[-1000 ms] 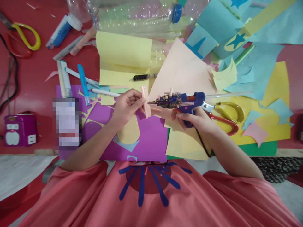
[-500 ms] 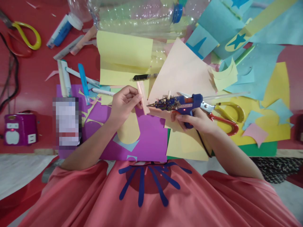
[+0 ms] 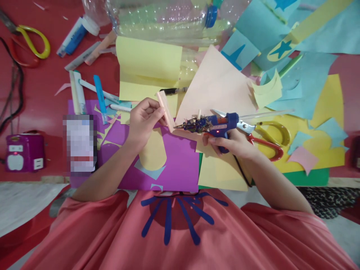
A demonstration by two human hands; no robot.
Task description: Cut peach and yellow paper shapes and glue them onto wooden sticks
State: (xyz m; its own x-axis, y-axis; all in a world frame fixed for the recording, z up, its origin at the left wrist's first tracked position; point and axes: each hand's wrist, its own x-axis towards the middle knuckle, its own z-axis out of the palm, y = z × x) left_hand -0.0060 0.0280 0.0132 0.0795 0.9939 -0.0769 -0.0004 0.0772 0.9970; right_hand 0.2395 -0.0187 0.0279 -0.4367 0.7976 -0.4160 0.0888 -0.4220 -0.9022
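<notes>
Pinched in my left hand (image 3: 146, 120) is a small folded strip of pale pink paper (image 3: 165, 111), tilted with its upper end to the left. My right hand (image 3: 230, 142) grips the handle of a blue hot glue gun (image 3: 222, 125), its red light on. Dark, messy residue coats the front of the gun. The nozzle points left and is at the strip's lower end; whether they touch I cannot tell. A clear glue stick (image 3: 267, 113) sticks out of the gun's back. Scissors with yellow and red handles (image 3: 272, 135) lie just beyond my right hand.
Purple paper (image 3: 180, 165), a yellow sheet (image 3: 150, 63) and a pale pink sheet (image 3: 216, 82) cover the table. Plastic bottles (image 3: 163, 18) lie at the back. Markers (image 3: 99, 97), a phone (image 3: 81, 144) and a purple socket box (image 3: 24, 153) are on the left.
My left hand and the paper strip have shifted slightly up and left, and the strip leans more. The glue gun has moved a little left, its nozzle staying by the strip's lower end.
</notes>
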